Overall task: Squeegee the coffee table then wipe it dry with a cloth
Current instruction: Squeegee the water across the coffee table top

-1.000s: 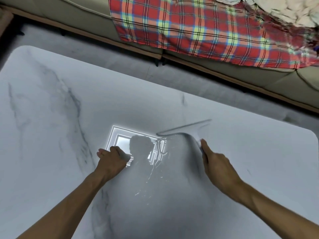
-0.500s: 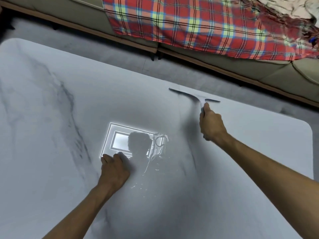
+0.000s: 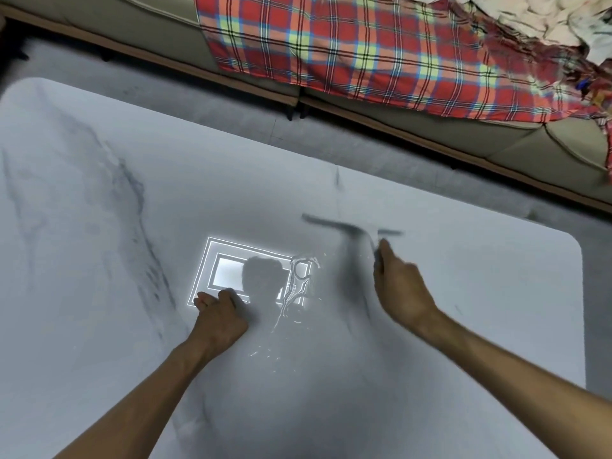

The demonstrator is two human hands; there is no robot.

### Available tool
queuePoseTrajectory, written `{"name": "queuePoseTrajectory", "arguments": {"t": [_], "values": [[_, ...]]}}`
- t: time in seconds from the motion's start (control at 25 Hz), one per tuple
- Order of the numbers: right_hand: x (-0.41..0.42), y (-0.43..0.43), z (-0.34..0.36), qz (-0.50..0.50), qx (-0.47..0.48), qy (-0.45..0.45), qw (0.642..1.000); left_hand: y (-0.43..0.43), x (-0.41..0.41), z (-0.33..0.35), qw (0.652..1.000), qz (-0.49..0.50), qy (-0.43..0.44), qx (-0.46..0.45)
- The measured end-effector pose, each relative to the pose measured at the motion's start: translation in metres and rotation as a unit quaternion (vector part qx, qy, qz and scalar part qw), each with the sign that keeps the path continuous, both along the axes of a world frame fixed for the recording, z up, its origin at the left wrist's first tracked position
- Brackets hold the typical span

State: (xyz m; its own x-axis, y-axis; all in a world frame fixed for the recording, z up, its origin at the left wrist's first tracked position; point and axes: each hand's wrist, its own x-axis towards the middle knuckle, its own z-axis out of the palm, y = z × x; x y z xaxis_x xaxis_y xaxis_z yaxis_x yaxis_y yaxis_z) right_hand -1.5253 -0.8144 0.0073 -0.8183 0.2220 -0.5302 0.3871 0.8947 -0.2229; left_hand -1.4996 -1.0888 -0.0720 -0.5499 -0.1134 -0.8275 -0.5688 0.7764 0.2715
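Observation:
The coffee table (image 3: 99,293) has a glossy white marble top with grey veins and rounded corners. My right hand (image 3: 402,289) grips the handle of a squeegee (image 3: 351,225), whose dark blade lies blurred across the table right of centre, well short of the far edge. My left hand (image 3: 220,313) rests as a loose fist on the table, just left of the middle. Streaks and drops of water (image 3: 298,286) glint between the two hands. No cloth for wiping shows on the table.
A beige sofa (image 3: 165,31) runs along the far side, draped with a red plaid blanket (image 3: 364,51) and crumpled pale fabric (image 3: 530,14). Grey floor (image 3: 231,117) separates sofa and table. A ceiling light reflection (image 3: 231,270) glares on the tabletop.
My right hand pushed the squeegee out to the far edge, then pulled it back toward me across the table. My left hand stayed planted in place.

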Motion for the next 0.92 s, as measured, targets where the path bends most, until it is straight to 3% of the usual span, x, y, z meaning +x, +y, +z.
{"name": "queuePoseTrajectory", "arguments": {"t": [0.08,0.24,0.52,0.64,0.92], "values": [[-0.05,0.002,-0.012,-0.004,0.007,0.068,0.998,0.0,-0.002,-0.004,1.0,-0.002,0.001,-0.005],[-0.095,-0.027,-0.04,-0.002,-0.014,0.069,0.997,0.002,0.0,-0.015,1.0,0.009,0.005,-0.015],[0.026,-0.043,-0.035,0.096,-0.037,0.022,0.994,-0.006,0.013,-0.019,0.999,0.0,0.034,-0.005],[0.08,-0.03,-0.023,0.161,-0.006,-0.018,0.987,-0.016,0.025,-0.011,0.998,0.005,0.066,0.019],[0.141,0.002,0.01,0.194,0.068,-0.043,0.978,-0.046,0.098,-0.002,0.997,0.009,0.063,0.038]]}}
